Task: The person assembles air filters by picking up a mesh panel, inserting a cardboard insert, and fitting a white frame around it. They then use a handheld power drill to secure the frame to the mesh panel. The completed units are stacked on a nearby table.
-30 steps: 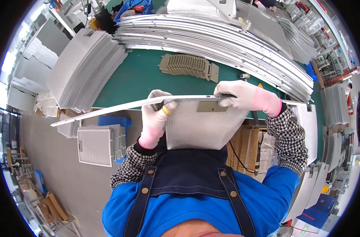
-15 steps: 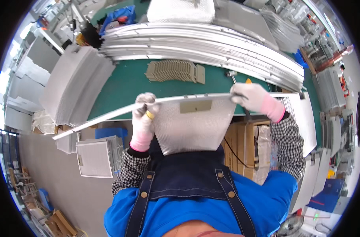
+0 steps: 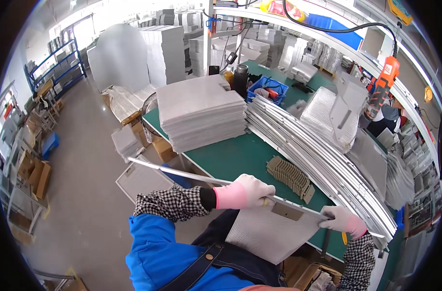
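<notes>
A silvery mesh panel (image 3: 264, 235) hangs in front of my apron, its upper edge along a long thin metal frame strip (image 3: 182, 175). The strip runs out well past the panel on the left. My left hand (image 3: 252, 190) is closed over the strip at the panel's left corner, back of the hand up. At the other end of the panel's upper edge, my right hand (image 3: 343, 220) pinches the strip at the corner. Between the hands, a beige plate (image 3: 287, 211) sits on the mesh just under the strip. Both hands wear white gloves with pink cuffs.
On the green table (image 3: 221, 157) stand a tall stack of mesh sheets (image 3: 201, 104), a row of beige plastic pieces (image 3: 289, 177) and a pile of long metal strips (image 3: 322, 167). A blue basket (image 3: 269, 89) lies behind. An orange power screwdriver (image 3: 383, 87) hangs at right.
The view has swung left. My left hand has turned from gripping the strip with fingers upward to lying over it. My right hand still holds its end, and the panel now tilts down to the right.
</notes>
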`<state>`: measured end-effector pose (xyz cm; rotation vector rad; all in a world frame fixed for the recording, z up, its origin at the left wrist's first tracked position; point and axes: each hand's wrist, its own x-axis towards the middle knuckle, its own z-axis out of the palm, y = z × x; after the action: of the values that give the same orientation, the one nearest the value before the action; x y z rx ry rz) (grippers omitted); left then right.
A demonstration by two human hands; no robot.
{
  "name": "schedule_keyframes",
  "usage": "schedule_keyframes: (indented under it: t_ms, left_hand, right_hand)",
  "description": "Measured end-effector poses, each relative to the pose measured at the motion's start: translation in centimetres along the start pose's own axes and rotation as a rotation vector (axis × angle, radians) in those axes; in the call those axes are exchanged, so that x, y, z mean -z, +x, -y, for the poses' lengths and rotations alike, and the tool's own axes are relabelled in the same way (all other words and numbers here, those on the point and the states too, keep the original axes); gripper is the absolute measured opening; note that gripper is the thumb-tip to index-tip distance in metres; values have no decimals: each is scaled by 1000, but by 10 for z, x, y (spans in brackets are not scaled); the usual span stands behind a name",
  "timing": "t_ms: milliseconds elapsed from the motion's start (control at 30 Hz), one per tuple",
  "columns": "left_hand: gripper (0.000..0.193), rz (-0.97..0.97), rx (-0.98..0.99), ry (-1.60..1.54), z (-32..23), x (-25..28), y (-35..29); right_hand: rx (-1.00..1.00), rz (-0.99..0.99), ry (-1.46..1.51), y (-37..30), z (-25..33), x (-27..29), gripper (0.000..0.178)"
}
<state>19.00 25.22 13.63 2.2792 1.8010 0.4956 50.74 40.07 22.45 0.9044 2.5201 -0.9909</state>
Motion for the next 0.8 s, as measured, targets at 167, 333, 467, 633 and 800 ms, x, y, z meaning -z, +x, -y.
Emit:
schedule_keyframes:
  t_ms: [167,333,467,633,800]
  left_hand:
    - [27,48,58,-162,14,19,-10]
    - [30,-49,154,-262,35,20,-29]
    - [34,-32,206,-333,46,16,-35]
    - [28,-92,162,-335,51,14,-35]
    - [26,-101,140,-342,44,14,-21]
  right_hand:
    - [-66,-34,208,4,9,-11,23]
    - [86,-562,379,36,13,-62,19]
    - [60,-657,372,47,22,-72,20]
    - [26,-605,619,53,16,-63,20]
    - [98,-615,406,41,9,-63,30]
